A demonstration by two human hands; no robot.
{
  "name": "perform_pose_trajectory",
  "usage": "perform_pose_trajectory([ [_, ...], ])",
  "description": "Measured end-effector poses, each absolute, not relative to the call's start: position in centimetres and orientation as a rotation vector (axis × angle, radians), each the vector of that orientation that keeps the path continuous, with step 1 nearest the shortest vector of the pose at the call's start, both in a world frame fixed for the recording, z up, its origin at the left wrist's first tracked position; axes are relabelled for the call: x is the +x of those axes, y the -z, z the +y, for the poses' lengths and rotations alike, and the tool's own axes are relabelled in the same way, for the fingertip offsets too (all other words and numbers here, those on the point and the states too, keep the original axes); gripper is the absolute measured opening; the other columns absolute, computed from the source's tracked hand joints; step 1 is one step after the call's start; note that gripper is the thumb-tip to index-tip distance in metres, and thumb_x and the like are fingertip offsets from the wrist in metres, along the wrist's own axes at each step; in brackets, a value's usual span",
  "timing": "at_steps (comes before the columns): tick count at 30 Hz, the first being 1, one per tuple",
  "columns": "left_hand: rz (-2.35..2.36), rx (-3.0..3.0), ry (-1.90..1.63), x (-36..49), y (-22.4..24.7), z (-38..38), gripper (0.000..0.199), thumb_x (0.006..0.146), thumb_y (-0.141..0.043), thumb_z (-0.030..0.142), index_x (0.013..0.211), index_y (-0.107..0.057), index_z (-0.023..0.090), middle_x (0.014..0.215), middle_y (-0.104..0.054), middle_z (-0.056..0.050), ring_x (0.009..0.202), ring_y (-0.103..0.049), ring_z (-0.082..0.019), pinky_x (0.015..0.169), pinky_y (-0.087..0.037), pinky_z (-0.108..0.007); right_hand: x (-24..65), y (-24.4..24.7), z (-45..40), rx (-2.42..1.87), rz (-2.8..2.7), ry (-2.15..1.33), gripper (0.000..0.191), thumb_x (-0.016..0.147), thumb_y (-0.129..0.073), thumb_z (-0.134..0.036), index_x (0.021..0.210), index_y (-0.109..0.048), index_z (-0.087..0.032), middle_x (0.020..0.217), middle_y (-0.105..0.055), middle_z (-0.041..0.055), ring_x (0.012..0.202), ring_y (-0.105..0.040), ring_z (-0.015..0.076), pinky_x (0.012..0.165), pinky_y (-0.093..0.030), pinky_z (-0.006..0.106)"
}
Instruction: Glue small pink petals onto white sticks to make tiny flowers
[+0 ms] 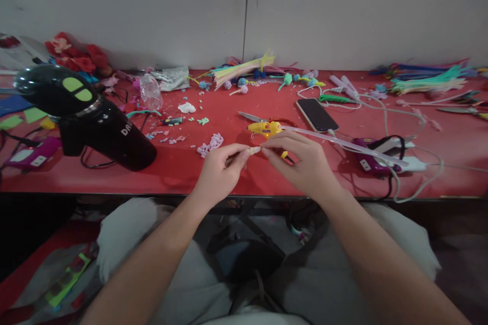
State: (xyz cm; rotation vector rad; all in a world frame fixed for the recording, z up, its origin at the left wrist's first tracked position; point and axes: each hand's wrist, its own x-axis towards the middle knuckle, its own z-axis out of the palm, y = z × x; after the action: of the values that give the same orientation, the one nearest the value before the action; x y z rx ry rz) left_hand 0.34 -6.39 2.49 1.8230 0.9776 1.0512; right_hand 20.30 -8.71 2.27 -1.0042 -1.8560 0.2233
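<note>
My left hand (223,167) is closed in a pinch on a small pale cream piece (253,151), its kind too small to make out. The fingertips of my right hand (299,160) are pressed together at the other end of that piece. Just beyond my right hand lies a yellow glue gun (263,128), with a long translucent glue stick (343,143) running out of its back to the right. Scissors (253,117) lie behind the gun, their handles partly hidden. To the left of my hands is a heap of short lilac pieces (211,145).
A black tumbler (125,137) leans at the left. A phone (317,115) with a white cable lies behind my right hand, and a purple power strip (368,160) sits at the right. Bundles of pipe cleaners (244,71) line the back of the red table (171,177).
</note>
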Motion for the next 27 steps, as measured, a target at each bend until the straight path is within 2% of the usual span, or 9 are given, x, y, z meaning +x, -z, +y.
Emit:
perform_pose_trajectory([
  [4, 0.984, 1.839, -1.026, 0.36, -2.46, -6.35, 0.026, 0.098, -0.06, 0.033, 0.095, -0.079, 0.016, 0.07, -0.066, -0.001, 0.058, -0.049, -0.011, 0.056, -0.038, -0.025, 20.35, -2.04, -8.69, -1.012, -1.87, -0.21, 0.012, 0.097, -0.064, -0.017, 0.1, -0.074, -0.023, 0.101, -0.076, 0.007, 0.091, -0.073, 0.02, 0.082, -0.06, 0.036],
  [10, 0.992, 1.835, -0.984, 0.2, -2.4, -6.38, 0.025, 0.098, -0.059, 0.031, 0.096, -0.079, 0.017, 0.07, -0.066, -0.001, 0.06, -0.051, -0.012, 0.057, -0.039, -0.025, 20.44, -1.82, -8.52, -0.995, -1.885, -0.173, 0.013, 0.095, -0.065, -0.016, 0.101, -0.074, -0.023, 0.102, -0.076, 0.0079, 0.093, -0.073, 0.0207, 0.085, -0.059, 0.037],
  [20, 1.021, 1.858, -0.952, 0.18, -2.45, -6.39, 0.026, 0.099, -0.058, 0.033, 0.095, -0.077, 0.016, 0.069, -0.063, 0.0, 0.059, -0.048, -0.011, 0.057, -0.038, -0.026, 20.43, -1.81, -8.55, -1.015, -1.925, -0.183, 0.01, 0.098, -0.061, -0.019, 0.096, -0.069, -0.023, 0.093, -0.074, 0.005, 0.082, -0.069, 0.0177, 0.074, -0.056, 0.032],
  [27, 1.027, 1.902, -0.936, 0.11, -2.53, -6.37, 0.026, 0.099, -0.057, 0.033, 0.096, -0.077, 0.017, 0.077, -0.07, -0.002, 0.066, -0.056, -0.014, 0.059, -0.039, -0.026, 20.55, -2.08, -8.7, -1.029, -1.999, -0.183, 0.014, 0.101, -0.056, -0.018, 0.1, -0.069, -0.024, 0.101, -0.075, 0.0077, 0.097, -0.072, 0.0219, 0.086, -0.058, 0.038],
])
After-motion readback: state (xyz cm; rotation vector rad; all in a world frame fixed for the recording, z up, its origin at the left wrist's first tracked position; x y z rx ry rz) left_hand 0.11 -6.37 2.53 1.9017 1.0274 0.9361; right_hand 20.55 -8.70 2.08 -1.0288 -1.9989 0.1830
